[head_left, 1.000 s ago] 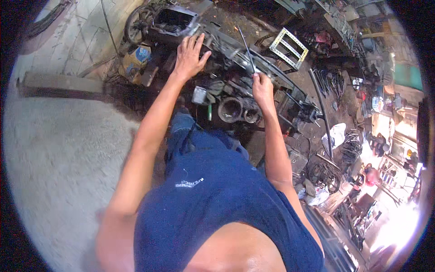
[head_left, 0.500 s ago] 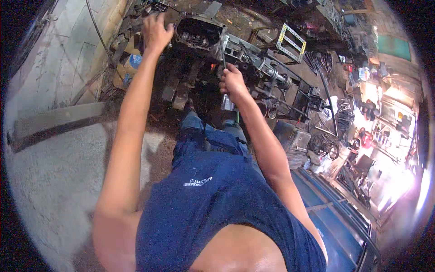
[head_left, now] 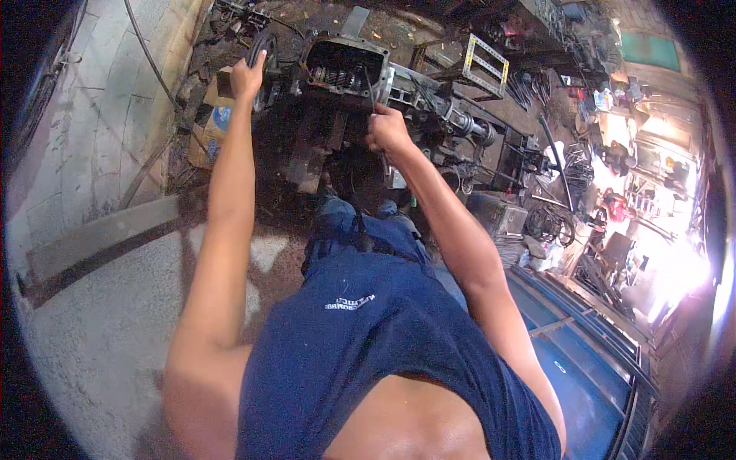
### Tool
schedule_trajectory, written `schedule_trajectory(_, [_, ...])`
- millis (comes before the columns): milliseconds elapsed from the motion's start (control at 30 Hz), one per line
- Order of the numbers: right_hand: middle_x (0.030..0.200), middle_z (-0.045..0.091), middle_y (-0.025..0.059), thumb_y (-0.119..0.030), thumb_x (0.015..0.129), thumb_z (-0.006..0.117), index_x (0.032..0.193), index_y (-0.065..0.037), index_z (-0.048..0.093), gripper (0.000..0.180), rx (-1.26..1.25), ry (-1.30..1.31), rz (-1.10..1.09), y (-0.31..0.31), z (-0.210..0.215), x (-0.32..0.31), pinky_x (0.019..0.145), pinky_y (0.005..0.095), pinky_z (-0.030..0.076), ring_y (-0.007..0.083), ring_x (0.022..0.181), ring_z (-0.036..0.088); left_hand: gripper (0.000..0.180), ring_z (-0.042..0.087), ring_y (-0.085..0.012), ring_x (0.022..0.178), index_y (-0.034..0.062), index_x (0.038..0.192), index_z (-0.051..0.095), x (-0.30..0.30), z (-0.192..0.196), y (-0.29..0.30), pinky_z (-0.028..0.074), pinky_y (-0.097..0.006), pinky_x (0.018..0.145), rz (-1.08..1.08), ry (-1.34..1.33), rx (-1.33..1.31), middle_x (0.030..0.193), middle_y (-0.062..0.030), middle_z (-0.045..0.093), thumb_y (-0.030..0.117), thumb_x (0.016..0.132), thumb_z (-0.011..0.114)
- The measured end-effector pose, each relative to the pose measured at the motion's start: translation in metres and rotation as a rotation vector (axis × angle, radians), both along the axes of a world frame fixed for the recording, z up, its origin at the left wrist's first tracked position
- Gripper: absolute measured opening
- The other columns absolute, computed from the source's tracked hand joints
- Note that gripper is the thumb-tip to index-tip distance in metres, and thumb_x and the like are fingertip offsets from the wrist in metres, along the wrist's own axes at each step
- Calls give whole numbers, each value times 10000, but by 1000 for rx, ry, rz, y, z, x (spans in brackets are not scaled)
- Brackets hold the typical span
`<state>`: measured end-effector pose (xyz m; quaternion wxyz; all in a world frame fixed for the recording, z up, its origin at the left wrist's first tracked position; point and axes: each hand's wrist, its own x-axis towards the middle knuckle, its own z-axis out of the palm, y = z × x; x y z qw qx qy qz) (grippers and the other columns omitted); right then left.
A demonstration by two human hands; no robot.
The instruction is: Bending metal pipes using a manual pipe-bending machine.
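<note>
A lathe-like machine with an open gear housing (head_left: 314, 55) stands in front of me, and metal gears (head_left: 341, 79) show inside it. At the housing's left end my left hand (head_left: 247, 78) is closed on the rim of a dark pulley wheel (head_left: 263, 47); the fingers are partly hidden behind it. My right hand (head_left: 389, 130) is wrapped round a thin dark lever (head_left: 373, 96) that rises along the housing's right front corner. The lever's lower end is hidden by the hand and the shadow below.
A cardboard box (head_left: 205, 138) sits beside the wall at left. The machine's bed and chuck-like shaft (head_left: 468, 125) run off to the right. Farther out are a yellow-and-white perforated frame (head_left: 485, 65), bundled rods, and a blue metal panel (head_left: 571, 376) at lower right.
My left hand has gone from raised with spread fingers to closed on the pulley wheel. The right hand stays on the lever, slightly shifted. The view has tilted a little.
</note>
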<state>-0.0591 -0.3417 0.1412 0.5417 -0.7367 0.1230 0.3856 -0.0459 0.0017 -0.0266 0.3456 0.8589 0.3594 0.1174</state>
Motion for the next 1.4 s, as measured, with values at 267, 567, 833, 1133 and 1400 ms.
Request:
schedule_trajectory(267, [638,390,-40,-101,982,412,1451,-124,352,473,10,141,-70,-35,12,11,366,248,297,85,441,362,803,617,-433,961,-124,1050,638,-20,-1,-18,474,-477,827,141,-124,-152,987,-319,641,646,859,517])
schedule_trajectory(567, [617,304,-45,-92,979,361,1142,-102,470,197,352,526,-425,-2,37,-5,349,200,208,58,453,262,781,567,-331,617,-92,753,610,-15,39,-34,423,-475,610,106,-166,-81,627,-190,556,666,881,473])
schedule_trajectory(833, [570,300,-43,-61,927,293,941,-47,455,164,541,720,-550,11,25,9,341,248,181,70,414,228,750,619,-444,861,-139,928,642,-9,39,-24,456,-500,788,132,36,-127,889,-309,651,600,882,522])
schedule_trajectory(1133, [584,305,-27,-47,912,323,923,-43,439,117,653,705,-742,23,11,6,360,266,216,97,417,246,776,626,-443,866,-98,847,679,16,54,-27,470,-513,770,124,131,-5,865,-288,659,644,889,457])
schedule_trajectory(1400, [597,294,-61,-114,965,358,997,-73,481,133,598,628,-500,-38,34,15,383,244,211,76,456,266,733,564,-401,1133,-35,1137,619,92,81,-37,424,-507,973,81,462,60,1184,-260,598,630,856,488])
